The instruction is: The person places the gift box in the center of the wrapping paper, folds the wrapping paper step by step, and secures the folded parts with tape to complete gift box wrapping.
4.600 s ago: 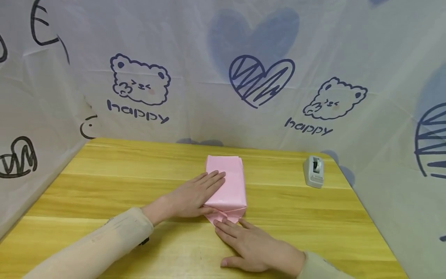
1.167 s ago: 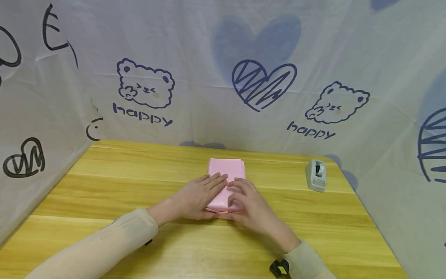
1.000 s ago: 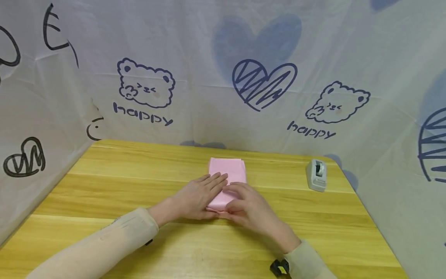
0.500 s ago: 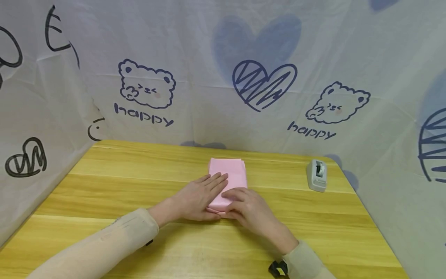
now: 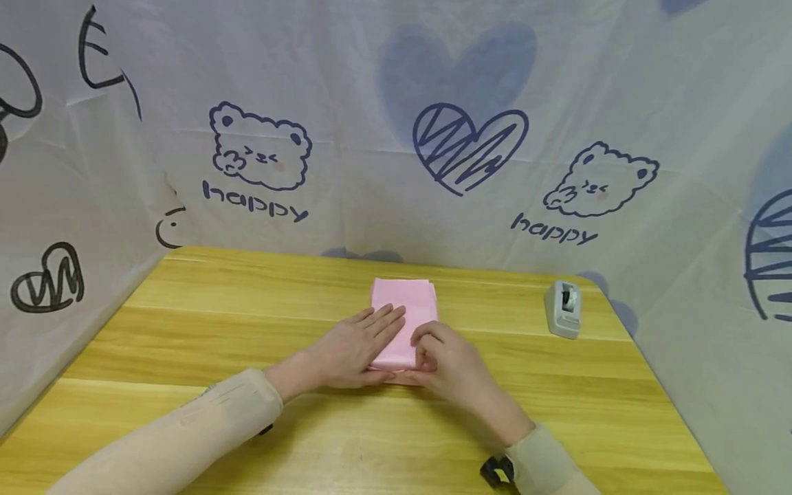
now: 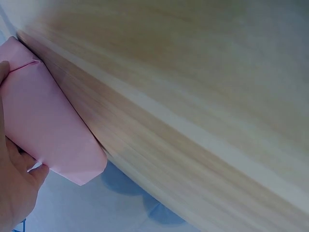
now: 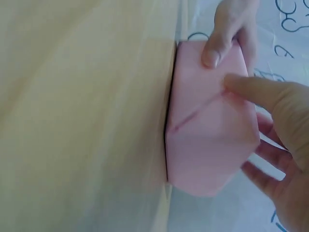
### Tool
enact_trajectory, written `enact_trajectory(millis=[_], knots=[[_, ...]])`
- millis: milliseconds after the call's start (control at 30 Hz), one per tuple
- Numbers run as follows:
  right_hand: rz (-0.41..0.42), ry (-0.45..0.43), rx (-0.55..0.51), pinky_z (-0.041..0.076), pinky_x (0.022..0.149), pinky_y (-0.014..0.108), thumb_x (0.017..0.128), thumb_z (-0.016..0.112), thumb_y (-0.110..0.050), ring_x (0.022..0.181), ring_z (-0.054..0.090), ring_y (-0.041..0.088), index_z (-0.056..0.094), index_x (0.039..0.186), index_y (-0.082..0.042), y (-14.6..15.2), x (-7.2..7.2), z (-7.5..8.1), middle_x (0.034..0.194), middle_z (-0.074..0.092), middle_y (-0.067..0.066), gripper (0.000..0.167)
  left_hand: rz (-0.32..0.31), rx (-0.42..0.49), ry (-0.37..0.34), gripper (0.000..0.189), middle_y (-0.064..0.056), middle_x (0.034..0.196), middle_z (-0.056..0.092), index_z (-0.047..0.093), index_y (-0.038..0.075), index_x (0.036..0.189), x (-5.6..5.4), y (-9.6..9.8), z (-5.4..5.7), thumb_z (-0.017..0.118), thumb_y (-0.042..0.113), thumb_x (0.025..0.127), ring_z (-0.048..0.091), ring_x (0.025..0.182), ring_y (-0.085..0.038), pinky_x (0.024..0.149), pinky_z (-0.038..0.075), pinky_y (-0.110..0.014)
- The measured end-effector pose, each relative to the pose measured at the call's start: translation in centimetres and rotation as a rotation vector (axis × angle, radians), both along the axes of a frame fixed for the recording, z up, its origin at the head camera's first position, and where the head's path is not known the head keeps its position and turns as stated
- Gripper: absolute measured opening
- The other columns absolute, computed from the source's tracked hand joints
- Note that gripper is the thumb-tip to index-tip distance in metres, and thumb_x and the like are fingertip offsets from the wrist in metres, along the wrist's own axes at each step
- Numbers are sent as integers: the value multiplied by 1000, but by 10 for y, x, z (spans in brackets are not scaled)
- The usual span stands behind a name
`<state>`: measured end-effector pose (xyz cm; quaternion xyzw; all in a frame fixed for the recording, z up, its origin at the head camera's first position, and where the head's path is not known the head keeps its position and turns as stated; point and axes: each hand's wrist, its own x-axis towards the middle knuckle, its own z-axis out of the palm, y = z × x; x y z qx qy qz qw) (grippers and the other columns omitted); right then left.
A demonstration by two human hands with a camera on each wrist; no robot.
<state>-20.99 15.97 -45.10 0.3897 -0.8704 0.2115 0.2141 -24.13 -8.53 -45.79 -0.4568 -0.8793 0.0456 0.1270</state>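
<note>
A box wrapped in pink paper (image 5: 405,323) lies lengthwise on the table. In the head view my left hand (image 5: 346,350) rests on its top from the left, fingers straight, thumb at the near end. My right hand (image 5: 454,364) is at the near right corner, with curled fingers on the top edge and the thumb on the end face. Close up in the right wrist view, both thumbs touch the end face of the pink-wrapped box (image 7: 212,150), and a slanting fold line runs across the paper. The left wrist view shows the box's long side (image 6: 53,125).
A grey tape dispenser (image 5: 564,309) stands at the table's right rear. The wood-grain table (image 5: 216,302) meets a printed cloth (image 5: 353,172) behind and at both sides. A black device (image 5: 497,471) sits at the right wrist.
At first the right hand lay by a flap spread at the near end; that flap is now folded up against the box. The right fingers have since shifted slightly rightward. The left hand stayed put.
</note>
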Motion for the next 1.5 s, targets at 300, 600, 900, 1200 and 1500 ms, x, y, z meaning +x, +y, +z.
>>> enact_trajectory(millis=[300, 600, 900, 1200, 1500], knots=[[-81, -70, 110, 54, 89, 43, 73, 97, -36, 110, 59, 24, 58, 102, -14, 2, -4, -1, 122, 59, 4, 53, -2, 25, -18, 90, -19, 169, 27, 29, -4, 161, 1, 0, -2, 50, 61, 103, 29, 155, -34, 125, 28, -46], [-86, -73, 113, 54, 93, 45, 77, 94, -32, 113, 58, 25, 58, 105, -14, 2, -4, -3, 124, 58, 5, 50, -2, 56, -12, 89, -19, 168, 30, 32, -3, 160, 0, -1, -2, 51, 61, 102, 31, 154, -34, 125, 30, -46], [-93, -136, 101, 53, 99, 46, 79, 93, -32, 118, 59, 26, 61, 110, -13, 3, -1, 1, 129, 59, 5, 48, 1, 38, -10, 87, -19, 168, 28, 31, -3, 161, 0, 1, -3, 48, 60, 104, 29, 155, -34, 125, 28, -46], [-118, -218, -205, 47, 112, 44, 91, 81, -14, 130, 57, 25, 65, 129, -7, 59, 1, 28, 138, 63, 11, 42, -2, 44, -2, 87, -19, 168, 29, 31, -3, 161, -2, 1, -2, 49, 59, 103, 30, 154, -35, 125, 29, -47], [-412, -315, -672, 50, 88, 8, 102, 67, -11, 107, 61, -5, 64, 132, 3, 159, -15, 31, 120, 69, -3, 33, -1, 35, -5, 87, -19, 168, 29, 30, -3, 161, -2, 1, -3, 47, 61, 104, 30, 155, -34, 125, 28, -46]])
